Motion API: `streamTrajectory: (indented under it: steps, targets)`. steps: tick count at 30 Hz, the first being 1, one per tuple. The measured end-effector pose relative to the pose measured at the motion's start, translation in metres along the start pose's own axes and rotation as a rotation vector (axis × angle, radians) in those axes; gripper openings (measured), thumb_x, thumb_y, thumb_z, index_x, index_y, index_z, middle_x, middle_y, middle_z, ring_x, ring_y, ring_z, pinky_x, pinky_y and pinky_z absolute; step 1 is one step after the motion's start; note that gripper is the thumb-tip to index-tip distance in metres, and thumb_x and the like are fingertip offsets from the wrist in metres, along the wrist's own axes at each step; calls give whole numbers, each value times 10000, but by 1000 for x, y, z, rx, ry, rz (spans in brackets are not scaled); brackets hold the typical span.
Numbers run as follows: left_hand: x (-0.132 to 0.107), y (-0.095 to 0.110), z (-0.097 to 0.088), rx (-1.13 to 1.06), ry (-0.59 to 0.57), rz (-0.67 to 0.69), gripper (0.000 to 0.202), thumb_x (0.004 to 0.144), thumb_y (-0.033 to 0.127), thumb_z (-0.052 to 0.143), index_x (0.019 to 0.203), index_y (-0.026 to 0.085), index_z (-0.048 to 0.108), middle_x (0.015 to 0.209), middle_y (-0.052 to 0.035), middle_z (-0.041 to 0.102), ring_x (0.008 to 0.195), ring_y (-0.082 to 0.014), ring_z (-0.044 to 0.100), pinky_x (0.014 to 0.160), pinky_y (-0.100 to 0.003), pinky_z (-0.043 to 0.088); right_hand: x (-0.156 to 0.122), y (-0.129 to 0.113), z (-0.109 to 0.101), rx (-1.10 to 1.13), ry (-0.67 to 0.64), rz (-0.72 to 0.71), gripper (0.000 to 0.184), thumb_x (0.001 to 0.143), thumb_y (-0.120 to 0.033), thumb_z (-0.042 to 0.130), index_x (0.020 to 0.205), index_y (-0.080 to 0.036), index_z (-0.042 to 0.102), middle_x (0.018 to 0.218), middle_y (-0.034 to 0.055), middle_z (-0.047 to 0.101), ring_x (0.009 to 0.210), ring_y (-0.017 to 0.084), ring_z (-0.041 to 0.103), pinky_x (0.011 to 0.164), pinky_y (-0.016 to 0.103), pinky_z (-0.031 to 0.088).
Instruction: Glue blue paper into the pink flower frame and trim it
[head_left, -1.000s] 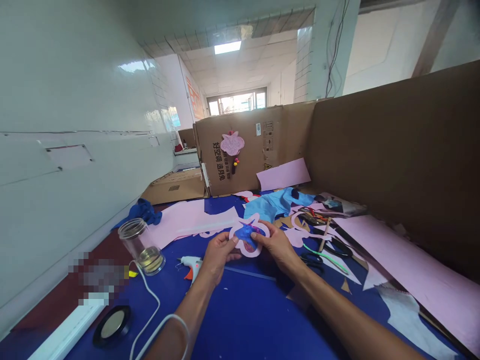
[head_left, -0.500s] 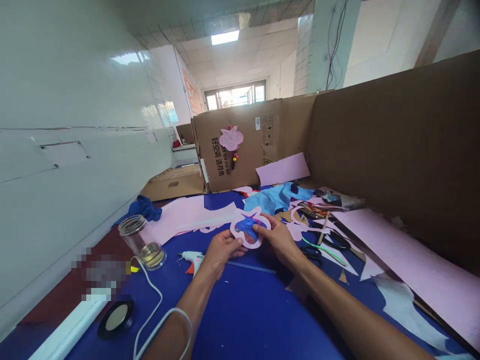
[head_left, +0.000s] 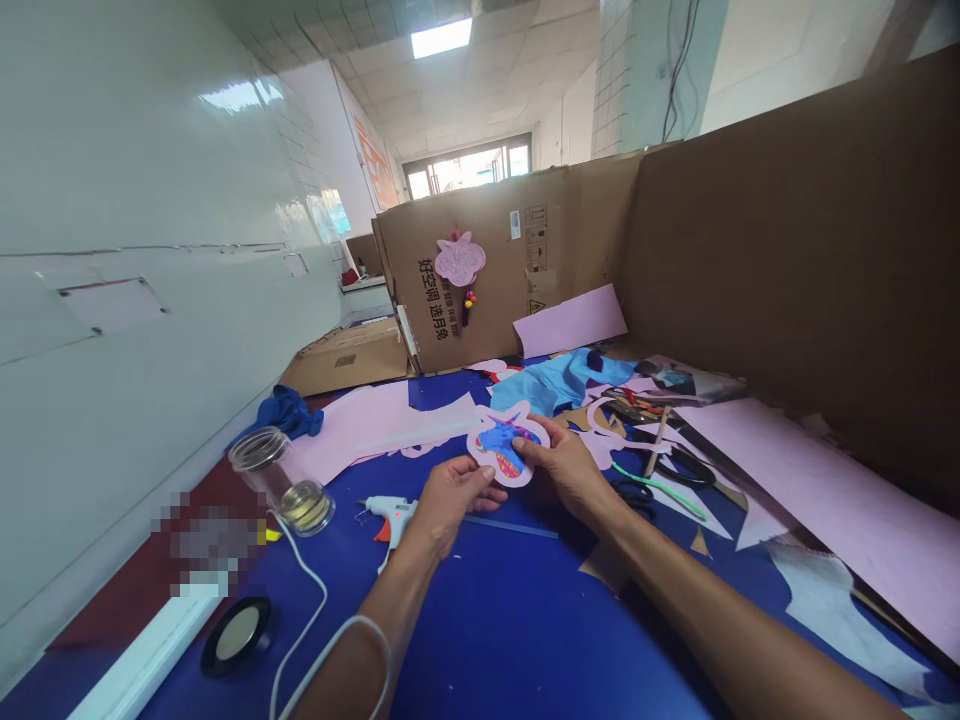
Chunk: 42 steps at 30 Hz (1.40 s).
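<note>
The pink felt cutout point(head_left: 502, 447), faced with a blue shape, is held over the bench point(head_left: 480, 640), near the middle of the view. It is gripped from both sides: the left hand point(head_left: 452, 503) is closed on its lower left edge and the right hand point(head_left: 566, 473) on its right edge, the two hands being separated only by the cutout.

The bench's blue surface extends from below the hands to the lower frame edge. Its left side is bounded by a white wall point(head_left: 150, 300), and its right side by a cardboard wall point(head_left: 780, 270). A cardboard carton point(head_left: 487, 290) stands at the far end, with a pink flower ornament point(head_left: 459, 259) attached.

Just below the left hand, a hot glue gun point(head_left: 386, 517) is lying, with a glue stick point(head_left: 510, 527) beside it. Its white cable point(head_left: 300, 590) is routed past the left forearm. A glass jar point(head_left: 281, 480) and a round black-rimmed disc point(head_left: 237, 635) are placed further left.

On the right, the nearest obstructions are black-handled scissors point(head_left: 679, 465), a green cord point(head_left: 660, 488) and a pink paper sheet point(head_left: 825, 510). Light blue fabric point(head_left: 559, 385) is heaped beyond the cutout
</note>
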<state>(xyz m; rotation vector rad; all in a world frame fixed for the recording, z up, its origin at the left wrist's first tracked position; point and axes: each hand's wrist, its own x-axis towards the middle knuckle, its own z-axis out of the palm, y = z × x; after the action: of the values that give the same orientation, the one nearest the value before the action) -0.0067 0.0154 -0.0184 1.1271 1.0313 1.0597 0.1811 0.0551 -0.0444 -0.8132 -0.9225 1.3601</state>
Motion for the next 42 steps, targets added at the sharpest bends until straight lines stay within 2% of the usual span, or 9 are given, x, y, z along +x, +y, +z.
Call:
streamTrajectory:
  steps: [5,12,16,22,30,34,39,42]
  targets:
    - [1,-3,-1,-18,57,1,420,724,449,907,946,119,773,874,-129,800,723,-196,760,660,-262,578,-3,-2,7,51,5,0,679,639,-403,957,1253,-241,717,962,14,808,825,247,739,770,362,597]
    - [0,-1,-3,-14,-20,30,447,734,427,903,1031,111,794,958,-154,815,765,-198,764,703,-261,586,-6,1,7,86,-39,8,650,650,-400,958,1229,-224,720,996,37,811,853,256,750,796,374,605]
    - [1,-1,-6,-8,-32,43,472,720,453,906,1023,107,799,931,-158,814,776,-219,771,714,-274,588,-6,2,6,104,-54,11,643,639,-413,958,1208,-221,726,1047,56,813,893,278,758,811,389,614]
    - [3,-1,-8,-1,-31,58,461,694,441,916,1000,114,805,883,-148,811,766,-214,768,711,-270,586,-6,2,2,90,-29,-7,609,650,-395,952,1193,-232,728,993,33,810,841,252,749,757,358,602]
    - [4,-5,-5,15,-12,37,464,681,454,923,972,114,804,820,-127,799,735,-200,759,696,-261,587,-6,1,-3,-2,-6,-17,657,652,-478,933,1239,-259,733,886,22,804,763,263,742,682,376,602]
    - [5,-7,-6,24,-17,40,448,690,431,921,989,120,802,879,-135,809,752,-199,759,703,-263,586,-6,2,-1,-17,-5,-28,682,650,-481,929,1260,-255,723,921,25,805,809,268,745,717,381,601]
    - [6,-10,-8,7,-14,54,419,702,423,908,966,118,794,815,-126,794,722,-195,746,669,-254,577,-5,3,-2,-22,-1,-49,689,654,-461,934,1268,-235,720,998,57,811,891,291,747,813,418,603]
    - [4,-7,-7,-43,-13,61,411,709,390,899,1006,131,781,859,-118,793,752,-195,743,684,-260,587,-4,6,-3,-40,14,-63,717,645,-477,939,1276,-218,718,1009,71,812,905,302,747,826,433,602]
